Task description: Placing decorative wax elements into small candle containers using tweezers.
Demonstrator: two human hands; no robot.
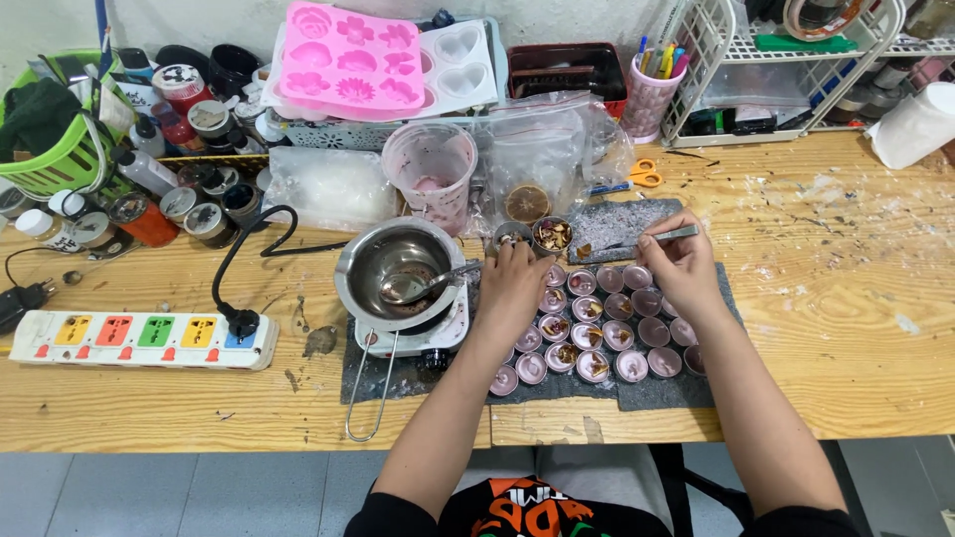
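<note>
The right hand (679,261) pinched metal tweezers (652,239), their long axis running left to right, tips pointing left toward a small bowl of dried petals (552,235). The left hand (514,283), fingers curled, rested beside that bowl above rows of small pink-filled candle cups (597,333) on a grey mat (657,393) mid-bench. Left stood a steel melting pot (396,264); at the bench's back edge leaned a pink flower mould (348,60).

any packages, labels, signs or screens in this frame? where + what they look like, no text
Power strip: left on the table, long white bar, red, orange, green, yellow and blue socket panels.
Labelled jars: back left, round, red and dark lids.
Clear plastic bags: behind the metal pot, crumpled, see-through.
Paper roll: far right, white cylinder.
No screens or signs.
</note>
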